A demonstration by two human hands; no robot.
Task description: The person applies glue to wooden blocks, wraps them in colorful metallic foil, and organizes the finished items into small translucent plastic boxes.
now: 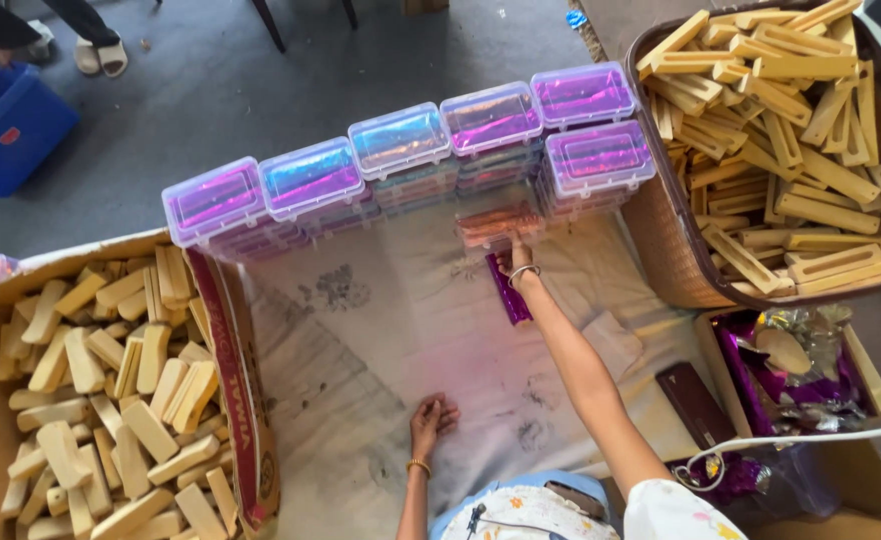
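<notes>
My right hand (517, 262) is stretched forward and touches a clear plastic box with an orange-pink sheen (499, 224), the low one in front of the stacks. A purple foil strip (508, 291) lies just under that hand. Stacks of clear lidded boxes with shiny purple and blue foil inside (401, 140) form a wall across the far side of the white cloth (361, 350). My left hand (431, 420) rests on the cloth close to my body, fingers curled, holding nothing that I can see.
A cardboard box of pale wooden blocks (111, 400) stands at the left. A woven basket of longer wooden pieces (791, 150) is at the right. A dark brown case (696, 403), a box of purple foil (811, 370) and a blue crate (6, 125) are nearby. A person's sandalled feet (101, 57) show at top left.
</notes>
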